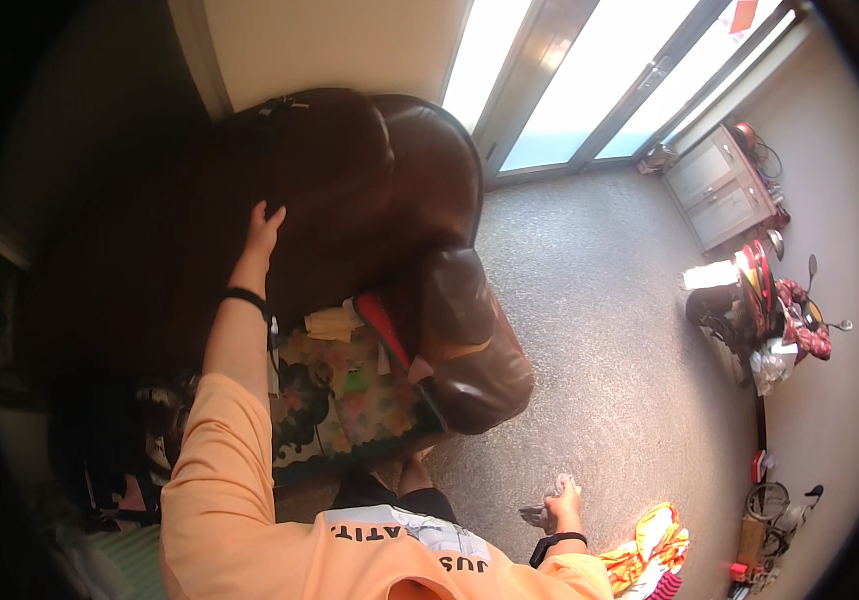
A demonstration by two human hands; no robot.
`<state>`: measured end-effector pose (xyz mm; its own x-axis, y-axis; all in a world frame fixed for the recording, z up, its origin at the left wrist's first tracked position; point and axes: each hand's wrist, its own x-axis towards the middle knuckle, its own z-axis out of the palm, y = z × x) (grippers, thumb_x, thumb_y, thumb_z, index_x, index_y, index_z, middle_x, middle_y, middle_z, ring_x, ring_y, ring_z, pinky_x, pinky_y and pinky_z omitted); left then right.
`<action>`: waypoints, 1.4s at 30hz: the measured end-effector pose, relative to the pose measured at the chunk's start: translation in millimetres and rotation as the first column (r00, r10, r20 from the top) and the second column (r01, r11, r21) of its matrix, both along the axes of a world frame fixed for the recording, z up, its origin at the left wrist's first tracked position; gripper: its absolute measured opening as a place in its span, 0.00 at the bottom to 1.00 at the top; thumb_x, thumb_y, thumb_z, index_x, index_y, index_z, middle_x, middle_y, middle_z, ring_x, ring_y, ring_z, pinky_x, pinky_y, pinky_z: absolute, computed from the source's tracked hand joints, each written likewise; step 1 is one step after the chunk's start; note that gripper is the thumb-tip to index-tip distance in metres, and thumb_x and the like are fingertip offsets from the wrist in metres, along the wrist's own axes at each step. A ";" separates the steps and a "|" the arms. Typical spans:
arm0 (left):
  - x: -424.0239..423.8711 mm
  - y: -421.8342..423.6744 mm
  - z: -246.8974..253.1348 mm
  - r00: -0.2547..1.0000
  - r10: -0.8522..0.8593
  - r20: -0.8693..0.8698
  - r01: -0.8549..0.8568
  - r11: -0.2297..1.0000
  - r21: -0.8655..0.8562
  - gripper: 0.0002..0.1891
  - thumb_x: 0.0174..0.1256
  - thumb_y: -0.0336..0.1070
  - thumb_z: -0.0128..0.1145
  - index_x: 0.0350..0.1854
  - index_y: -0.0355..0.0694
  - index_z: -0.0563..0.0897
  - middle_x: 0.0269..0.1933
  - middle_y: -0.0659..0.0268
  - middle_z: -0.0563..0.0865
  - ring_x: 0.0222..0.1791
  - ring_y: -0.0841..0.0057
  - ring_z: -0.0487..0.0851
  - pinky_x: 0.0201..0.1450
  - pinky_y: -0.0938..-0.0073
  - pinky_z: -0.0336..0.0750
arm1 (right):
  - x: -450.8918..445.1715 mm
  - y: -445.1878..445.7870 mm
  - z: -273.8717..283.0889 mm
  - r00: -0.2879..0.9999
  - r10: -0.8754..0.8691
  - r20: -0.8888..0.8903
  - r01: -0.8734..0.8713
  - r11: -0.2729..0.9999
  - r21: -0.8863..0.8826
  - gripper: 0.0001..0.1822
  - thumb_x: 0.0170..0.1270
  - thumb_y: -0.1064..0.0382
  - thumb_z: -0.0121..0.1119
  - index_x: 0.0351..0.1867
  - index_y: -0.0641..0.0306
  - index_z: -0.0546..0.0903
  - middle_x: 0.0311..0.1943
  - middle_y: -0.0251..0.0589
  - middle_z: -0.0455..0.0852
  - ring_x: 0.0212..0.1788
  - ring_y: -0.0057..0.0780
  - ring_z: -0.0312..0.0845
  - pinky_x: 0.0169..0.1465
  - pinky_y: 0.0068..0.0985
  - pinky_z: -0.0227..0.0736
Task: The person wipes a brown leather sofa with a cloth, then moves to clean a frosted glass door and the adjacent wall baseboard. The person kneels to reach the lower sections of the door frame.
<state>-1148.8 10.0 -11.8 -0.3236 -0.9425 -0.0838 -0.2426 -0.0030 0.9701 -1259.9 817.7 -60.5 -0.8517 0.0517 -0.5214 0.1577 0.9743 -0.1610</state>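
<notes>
My left hand (pixel 263 231) is stretched out over the dark brown leather sofa (pixel 324 165), its thumb and a finger apart and nothing seen in it. Whether it touches the sofa back cannot be told. Low on my right side, my right hand (pixel 566 506) grips a crumpled grey cloth (pixel 534 516). Before me lies the floral seat cover (pixel 354 405) of the sofa. On it rest a folded yellowish cloth or paper (pixel 330 325) and a small green item (pixel 356 381). Beside the padded armrest (pixel 467 352) shows a red piece (pixel 384 330).
A pile of orange and white fabric (pixel 647 544) lies at my right. Further off stand a motor scooter (pixel 756 300) with a plastic bag (pixel 773 366), a white cabinet (pixel 722 187) and a bicycle (pixel 774 517) by the wall. Framed glass doors (pixel 572 90) close the far side.
</notes>
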 end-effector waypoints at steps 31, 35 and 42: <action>-284.7 702.1 172.3 0.499 -0.413 -0.762 0.847 0.419 0.327 0.17 0.70 0.33 0.57 0.60 0.42 0.75 0.53 0.66 0.83 0.54 0.75 0.81 0.56 0.68 0.77 | -257.3 71.8 274.9 0.930 -0.041 0.366 0.275 -0.582 -0.765 0.25 0.70 0.53 0.42 0.59 0.70 0.72 0.58 0.48 0.78 0.60 0.41 0.74 0.63 0.40 0.70; -305.2 704.1 172.2 0.436 -0.349 -0.829 0.887 0.325 0.329 0.19 0.73 0.40 0.49 0.63 0.42 0.73 0.58 0.62 0.81 0.58 0.69 0.79 0.60 0.63 0.73 | -276.1 112.2 271.9 0.888 0.016 0.460 0.360 -0.647 -0.672 0.25 0.69 0.52 0.41 0.60 0.67 0.73 0.59 0.48 0.78 0.60 0.44 0.75 0.64 0.44 0.69; -353.2 697.7 164.3 0.252 -0.261 -0.932 0.957 0.213 0.199 0.24 0.76 0.49 0.44 0.68 0.42 0.68 0.64 0.60 0.78 0.63 0.65 0.76 0.63 0.58 0.70 | -312.4 147.0 259.1 0.898 -0.038 0.439 0.322 -0.623 -0.713 0.27 0.68 0.57 0.41 0.67 0.63 0.68 0.63 0.50 0.74 0.63 0.42 0.72 0.67 0.40 0.67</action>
<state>-1502.0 707.8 152.5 -0.9954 -0.0370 0.0887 0.0780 -0.8506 0.5200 -1572.3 964.6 198.6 -0.9048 -0.4070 -0.1251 0.4067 -0.7390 -0.5372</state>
